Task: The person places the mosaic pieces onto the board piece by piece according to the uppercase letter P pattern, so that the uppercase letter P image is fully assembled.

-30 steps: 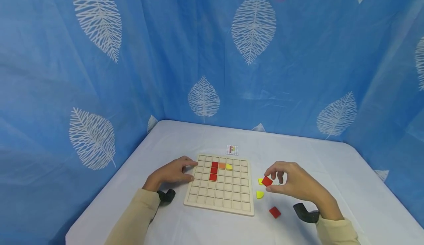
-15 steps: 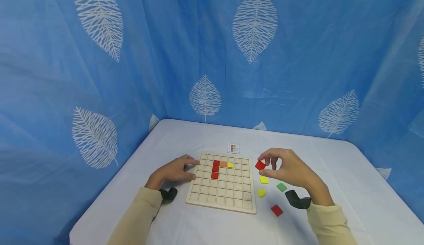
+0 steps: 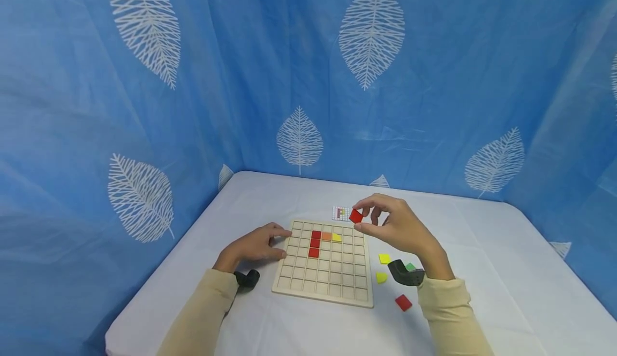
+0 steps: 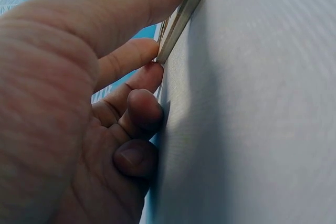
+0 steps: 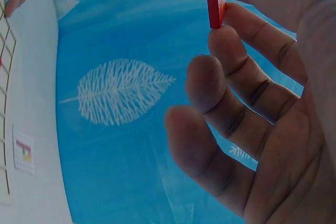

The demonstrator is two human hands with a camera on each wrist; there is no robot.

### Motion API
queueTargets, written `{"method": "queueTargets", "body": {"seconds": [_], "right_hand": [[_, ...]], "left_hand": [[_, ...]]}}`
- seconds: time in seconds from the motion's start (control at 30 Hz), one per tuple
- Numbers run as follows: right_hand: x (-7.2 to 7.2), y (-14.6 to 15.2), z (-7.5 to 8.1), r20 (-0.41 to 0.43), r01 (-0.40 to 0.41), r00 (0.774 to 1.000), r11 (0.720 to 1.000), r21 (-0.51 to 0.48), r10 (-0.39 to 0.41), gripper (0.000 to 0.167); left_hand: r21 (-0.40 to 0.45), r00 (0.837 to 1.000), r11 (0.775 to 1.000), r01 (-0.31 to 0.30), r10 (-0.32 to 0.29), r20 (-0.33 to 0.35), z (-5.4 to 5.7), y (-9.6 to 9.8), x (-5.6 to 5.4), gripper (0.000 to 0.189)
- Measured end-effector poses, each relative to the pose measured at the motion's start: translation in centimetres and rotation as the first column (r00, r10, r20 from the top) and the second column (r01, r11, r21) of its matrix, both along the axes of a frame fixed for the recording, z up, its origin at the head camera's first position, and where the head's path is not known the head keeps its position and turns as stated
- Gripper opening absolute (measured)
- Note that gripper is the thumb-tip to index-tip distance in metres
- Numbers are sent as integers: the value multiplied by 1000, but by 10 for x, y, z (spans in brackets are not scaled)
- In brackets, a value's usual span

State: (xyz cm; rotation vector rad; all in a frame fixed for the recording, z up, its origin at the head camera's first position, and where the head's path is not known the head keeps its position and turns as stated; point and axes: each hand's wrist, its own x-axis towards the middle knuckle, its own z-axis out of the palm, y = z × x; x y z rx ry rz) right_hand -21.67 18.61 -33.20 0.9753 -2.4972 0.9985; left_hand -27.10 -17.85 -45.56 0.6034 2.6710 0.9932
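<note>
My right hand (image 3: 400, 226) pinches a red square tile (image 3: 355, 216) between thumb and fingers, held above the far right corner of the wooden grid board (image 3: 322, 279). The right wrist view shows the red tile edge-on, with the other fingers loosely bent beneath it. On the board, three red tiles (image 3: 314, 243) form a column, with an orange tile (image 3: 326, 236) and a yellow round-edged tile (image 3: 336, 237) to the right of its top. My left hand (image 3: 254, 247) touches the board's left edge with thumb and index finger spread apart; its other fingers curl loosely in the left wrist view.
A small printed pattern card (image 3: 339, 213) lies behind the board. Right of the board are a yellow tile (image 3: 384, 258), a yellow round-edged tile (image 3: 381, 277), a red tile (image 3: 403, 302) and a partly hidden green tile (image 3: 410, 266). A blue leaf-patterned curtain (image 3: 318, 51) surrounds the white table.
My right hand has carried the red tile up and left, from beside the yellow tiles to the board's far right corner. The green tile came into sight. My left hand stays at the board's edge.
</note>
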Motion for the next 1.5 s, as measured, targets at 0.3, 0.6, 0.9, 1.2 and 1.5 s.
{"method": "queueTargets", "body": {"seconds": [0.3,0.6,0.9,1.2,1.5], "right_hand": [[-7,-25,-7,4,-32,999,995,-94,33,31],[-11,-38,-10,42,-29,998,986,-164,37,31],[-13,-44,-25,97,-11,995,984,-178,29,34],[-21,-57,-37,113,-55,991,988,-143,72,31],[-27,-72,-59,201,-108,971,989,-101,127,29]], "left_hand": [[-7,1000,1000,-18,18,10,0,-1,4,58],[-7,1000,1000,-25,25,15,4,-2,3,58],[6,1000,1000,13,-13,14,7,1,2,58],[-3,1000,1000,-4,4,15,4,0,3,58],[-5,999,1000,-21,21,41,4,1,4,59]]}}
